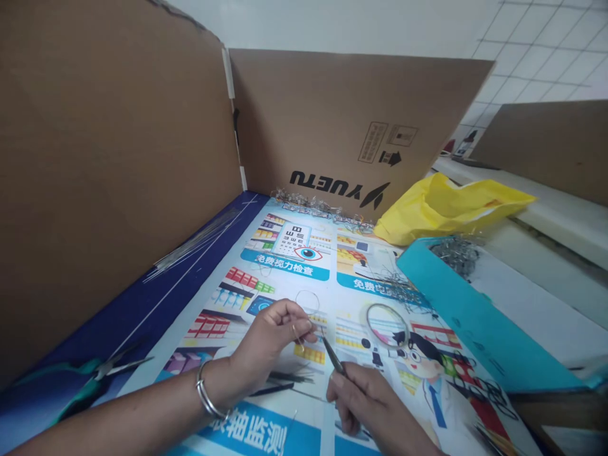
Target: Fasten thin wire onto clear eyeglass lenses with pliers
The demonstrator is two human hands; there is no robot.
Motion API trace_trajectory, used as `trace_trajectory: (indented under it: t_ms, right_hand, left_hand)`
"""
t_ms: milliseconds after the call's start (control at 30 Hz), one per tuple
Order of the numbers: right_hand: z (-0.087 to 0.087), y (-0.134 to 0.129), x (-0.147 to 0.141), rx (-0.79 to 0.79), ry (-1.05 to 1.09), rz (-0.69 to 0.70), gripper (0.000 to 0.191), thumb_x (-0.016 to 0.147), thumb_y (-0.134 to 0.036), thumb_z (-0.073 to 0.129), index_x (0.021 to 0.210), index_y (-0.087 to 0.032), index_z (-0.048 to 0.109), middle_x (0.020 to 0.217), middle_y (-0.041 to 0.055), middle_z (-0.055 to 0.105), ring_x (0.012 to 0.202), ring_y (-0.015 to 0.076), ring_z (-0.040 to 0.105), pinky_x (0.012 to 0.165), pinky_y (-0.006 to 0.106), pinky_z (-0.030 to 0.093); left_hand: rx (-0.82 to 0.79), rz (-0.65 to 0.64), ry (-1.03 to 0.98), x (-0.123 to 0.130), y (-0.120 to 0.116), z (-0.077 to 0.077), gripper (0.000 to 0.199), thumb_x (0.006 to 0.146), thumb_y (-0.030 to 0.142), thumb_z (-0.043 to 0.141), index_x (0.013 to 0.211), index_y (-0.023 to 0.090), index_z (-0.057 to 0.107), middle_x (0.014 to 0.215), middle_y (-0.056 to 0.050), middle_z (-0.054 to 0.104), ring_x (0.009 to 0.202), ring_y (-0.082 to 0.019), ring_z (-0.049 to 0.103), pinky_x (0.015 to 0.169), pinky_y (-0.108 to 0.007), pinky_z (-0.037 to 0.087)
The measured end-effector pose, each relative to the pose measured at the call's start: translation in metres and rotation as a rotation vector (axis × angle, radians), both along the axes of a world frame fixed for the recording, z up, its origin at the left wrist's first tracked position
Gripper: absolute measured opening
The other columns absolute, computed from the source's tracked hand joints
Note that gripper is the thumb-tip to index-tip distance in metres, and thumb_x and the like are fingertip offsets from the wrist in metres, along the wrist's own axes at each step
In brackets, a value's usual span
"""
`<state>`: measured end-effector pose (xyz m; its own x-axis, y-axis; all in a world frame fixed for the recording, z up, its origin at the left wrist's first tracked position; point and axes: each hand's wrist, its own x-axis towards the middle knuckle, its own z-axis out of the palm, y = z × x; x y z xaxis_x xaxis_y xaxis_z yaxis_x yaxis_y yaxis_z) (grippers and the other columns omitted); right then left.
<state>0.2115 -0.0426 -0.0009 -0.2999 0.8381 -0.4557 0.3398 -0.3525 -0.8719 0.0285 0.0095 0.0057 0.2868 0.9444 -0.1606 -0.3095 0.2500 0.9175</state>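
Observation:
My left hand (280, 329), with a silver bangle (207, 392) at the wrist, is closed in a pinch on a thin wire (299, 335). A fine wire loop (308, 303) stands just above its fingers. To the right, my right hand (358, 396) is wrapped round slim metal tweezers (334, 356); their tip points up and left, close to my left fingertips. Whether the tip touches the wire is too small to tell. Behind my right hand, a round wire coil (387, 326) lies on the printed sheet (327, 253).
Green-handled pliers (97, 373) lie at the lower left, thin straight wires (194, 244) along the left cardboard wall (114, 139). A blue box (484, 329) with tangled wire (456, 253) and a yellow bag (446, 206) are at the right. Wire scraps (313, 206) line the back.

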Motion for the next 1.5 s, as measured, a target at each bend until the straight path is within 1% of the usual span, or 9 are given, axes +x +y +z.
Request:
trace_trajectory:
  t_ms: [133,300,500,867,1033,1200,1333,1433,1500]
  right_hand:
    - [-0.0042,-0.0026,-0.0023,0.007,0.033,0.034,0.043,0.079,-0.057,0.046,0.073,-0.016,0.054,0.054,-0.0013,0.051,0.05,0.01,0.05,0.049,0.021,0.039]
    - [-0.0086,-0.0032,-0.0057,-0.03,0.058,0.041,0.042,0.08,-0.055,0.045,0.074,-0.015,0.054,0.052,-0.0023,0.051,0.045,0.0088,0.05,0.045,0.02,0.037]
    - [-0.0069,-0.0012,-0.0063,-0.005,0.052,0.016,0.038,0.082,-0.051,0.044,0.071,-0.016,0.053,0.049,-0.0031,0.05,0.045,0.0089,0.051,0.045,0.019,0.038]
    - [-0.0052,-0.0026,-0.0061,-0.001,0.049,0.021,0.049,0.08,-0.063,0.04,0.072,-0.016,0.052,0.047,-0.0038,0.049,0.04,0.0073,0.045,0.041,0.019,0.033]
    - [-0.004,-0.0014,-0.008,0.024,0.041,0.042,0.049,0.081,-0.062,0.039,0.071,-0.016,0.052,0.045,-0.0041,0.048,0.039,0.0071,0.044,0.042,0.019,0.033]
    - [-0.0044,-0.002,-0.0085,0.007,0.045,0.029,0.049,0.08,-0.063,0.039,0.071,-0.016,0.051,0.043,-0.0045,0.046,0.038,0.0074,0.043,0.042,0.019,0.032]
    - [-0.0055,-0.0031,-0.0081,0.006,0.029,0.026,0.049,0.08,-0.062,0.037,0.07,-0.017,0.051,0.041,-0.0052,0.045,0.037,0.0072,0.041,0.042,0.019,0.033]
    - [-0.0062,-0.0034,-0.0086,-0.017,0.009,0.015,0.048,0.08,-0.063,0.037,0.069,-0.018,0.05,0.04,-0.0055,0.044,0.035,0.0071,0.039,0.04,0.019,0.032]
    - [-0.006,-0.0036,-0.0092,-0.028,-0.019,0.015,0.046,0.08,-0.061,0.038,0.069,-0.018,0.05,0.04,-0.0057,0.043,0.034,0.007,0.038,0.039,0.018,0.03]
  left_hand:
    - [0.042,0.028,0.027,0.0015,-0.004,-0.0002,0.011,0.072,0.024,0.067,0.072,0.017,0.058,0.071,0.0,0.065,0.071,-0.012,0.057,0.073,-0.026,0.042]
    - [0.042,0.052,0.082,0.0035,-0.007,0.0007,0.012,0.07,0.024,0.068,0.068,0.017,0.058,0.067,0.002,0.06,0.067,-0.011,0.052,0.068,-0.025,0.041]
    - [0.063,0.046,0.121,0.0044,-0.0079,-0.001,0.013,0.069,0.025,0.068,0.068,0.017,0.058,0.07,0.0,0.062,0.071,-0.013,0.054,0.072,-0.027,0.043]
    - [0.133,0.059,0.153,0.0047,-0.007,-0.0042,0.011,0.069,0.022,0.068,0.067,0.017,0.058,0.074,0.0,0.063,0.073,-0.013,0.056,0.074,-0.028,0.044]
    - [0.147,0.065,0.153,0.0055,-0.0074,-0.0025,0.011,0.069,0.022,0.068,0.067,0.017,0.058,0.073,0.0,0.063,0.072,-0.013,0.056,0.073,-0.027,0.044]
    - [0.153,0.061,0.159,0.0056,-0.0074,-0.0015,0.01,0.068,0.021,0.068,0.067,0.016,0.059,0.074,-0.001,0.064,0.072,-0.014,0.057,0.073,-0.028,0.045]
    - [0.169,0.036,0.186,0.0052,-0.0066,-0.0026,0.009,0.069,0.02,0.067,0.067,0.016,0.059,0.075,-0.002,0.065,0.073,-0.015,0.059,0.072,-0.029,0.046]
    - [0.235,0.019,0.267,0.0032,-0.0065,-0.0032,0.008,0.071,0.02,0.064,0.068,0.017,0.058,0.077,-0.003,0.066,0.075,-0.016,0.06,0.073,-0.029,0.047]
    - [0.343,0.007,0.36,0.0008,-0.0068,-0.0026,0.006,0.076,0.02,0.06,0.07,0.018,0.058,0.081,-0.003,0.067,0.078,-0.016,0.061,0.075,-0.029,0.047]
